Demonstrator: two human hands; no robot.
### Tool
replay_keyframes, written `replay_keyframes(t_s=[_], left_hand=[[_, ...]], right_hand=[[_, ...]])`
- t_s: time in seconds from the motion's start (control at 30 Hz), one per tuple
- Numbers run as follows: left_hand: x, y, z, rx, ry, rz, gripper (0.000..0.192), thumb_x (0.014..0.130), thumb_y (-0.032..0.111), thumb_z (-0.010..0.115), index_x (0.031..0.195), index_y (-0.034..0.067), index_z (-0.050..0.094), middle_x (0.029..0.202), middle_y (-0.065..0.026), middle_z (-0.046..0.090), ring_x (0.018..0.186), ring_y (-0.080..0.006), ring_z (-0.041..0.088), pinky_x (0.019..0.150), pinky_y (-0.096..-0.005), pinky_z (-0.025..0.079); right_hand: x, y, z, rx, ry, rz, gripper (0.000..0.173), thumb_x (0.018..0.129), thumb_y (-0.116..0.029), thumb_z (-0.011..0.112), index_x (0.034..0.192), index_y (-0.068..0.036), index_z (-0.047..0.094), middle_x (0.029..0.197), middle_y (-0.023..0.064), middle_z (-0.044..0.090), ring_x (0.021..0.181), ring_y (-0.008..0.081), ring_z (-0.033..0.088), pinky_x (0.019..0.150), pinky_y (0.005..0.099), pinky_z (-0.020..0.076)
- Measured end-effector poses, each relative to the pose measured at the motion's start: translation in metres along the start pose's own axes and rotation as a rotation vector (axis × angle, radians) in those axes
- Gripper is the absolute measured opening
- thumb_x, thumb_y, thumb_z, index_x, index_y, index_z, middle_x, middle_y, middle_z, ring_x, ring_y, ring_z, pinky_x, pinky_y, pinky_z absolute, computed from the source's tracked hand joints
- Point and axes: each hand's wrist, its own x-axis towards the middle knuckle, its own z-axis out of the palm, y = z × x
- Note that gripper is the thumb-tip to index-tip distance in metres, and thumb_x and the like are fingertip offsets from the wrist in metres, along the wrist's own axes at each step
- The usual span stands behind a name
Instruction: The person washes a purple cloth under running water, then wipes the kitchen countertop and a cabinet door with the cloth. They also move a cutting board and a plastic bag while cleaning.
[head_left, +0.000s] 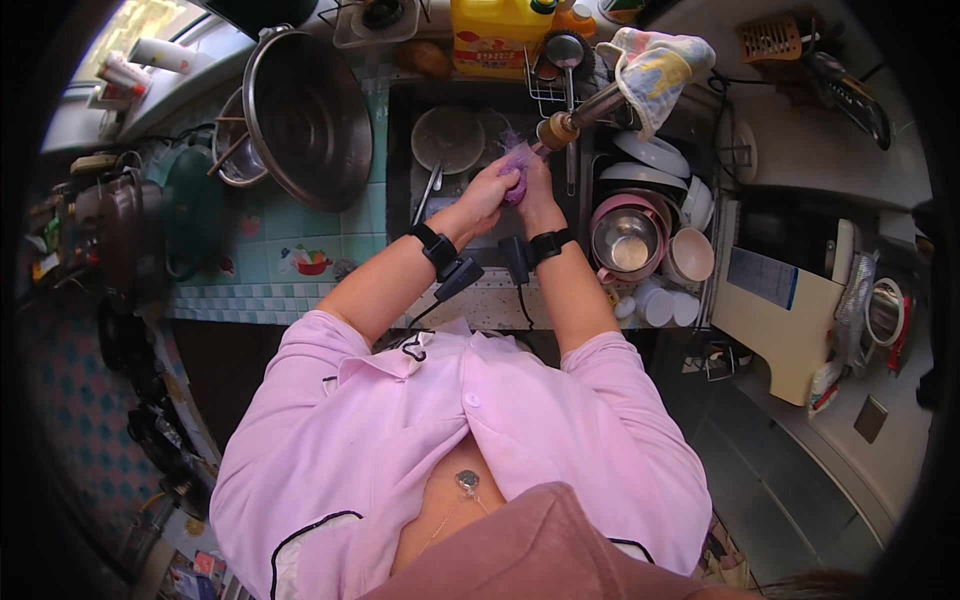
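Over the dark sink (397, 172), my left hand (484, 196) and my right hand (536, 191) come together around a purple mesh scrubber (514, 184). Both hands grip it, so part of it is hidden by the fingers. They are right beside the mouth of the faucet (553, 135); whether water runs is hard to tell. To the left of my hands a round, pan-like vessel (448, 139) lies in the sink, and a metal utensil handle (427, 195) slants down from it. Each wrist wears a black strap with a small device.
Right of the sink stand nested bowls (628, 247), white dishes (652, 154) and cups (654, 304). A large metal basin (307, 124) leans on the tiled counter (300, 240) at left. Behind the sink are a yellow jug (499, 37) and a wire rack with a ladle (566, 56). Cloth (664, 71) covers the faucet's upper part.
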Motion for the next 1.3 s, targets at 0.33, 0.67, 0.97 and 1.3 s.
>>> replay_keyframes(t_s=[0.33,0.67,0.97,1.3], left_hand=[[0.012,0.009,-0.018,-0.043,0.114,0.056,0.028,0.093,0.003,0.048,0.121,0.001,0.054,0.114,-0.0118,0.06,0.104,-0.022,0.06,0.093,-0.0345,0.048],[0.022,-0.011,-0.006,1.147,0.551,0.392,0.033,0.087,0.03,0.063,0.108,0.005,0.06,0.105,-0.0221,0.061,0.097,-0.0394,0.059,0.085,-0.0444,0.048],[0.026,-0.008,-0.01,1.198,0.437,0.316,0.024,0.079,0.014,0.055,0.101,0.006,0.063,0.091,-0.0241,0.065,0.089,-0.0438,0.062,0.077,-0.049,0.049],[0.028,0.009,-0.033,0.826,0.494,0.257,0.054,0.091,0.044,0.061,0.127,0.006,0.047,0.125,-0.0208,0.054,0.114,-0.0313,0.054,0.095,-0.0382,0.043]], right_hand=[[0.004,0.022,-0.018,-0.09,0.068,-0.082,0.026,0.098,-0.03,0.047,0.116,-0.011,0.055,0.107,0.0063,0.062,0.1,0.021,0.062,0.089,0.0404,0.051],[0.007,0.033,-0.03,0.107,0.055,-0.083,0.024,0.092,-0.011,0.052,0.114,-0.005,0.055,0.104,0.0085,0.063,0.096,0.0228,0.063,0.087,0.037,0.0511],[0.01,0.029,-0.03,-0.095,0.072,-0.083,0.018,0.091,-0.009,0.05,0.105,-0.004,0.061,0.096,0.0081,0.065,0.083,0.0212,0.065,0.072,0.0336,0.0526],[0.039,0.008,-0.041,-0.147,0.233,-0.104,0.02,0.093,-0.02,0.057,0.102,-0.002,0.06,0.094,0.0067,0.064,0.082,0.0169,0.062,0.071,0.0309,0.0499]])
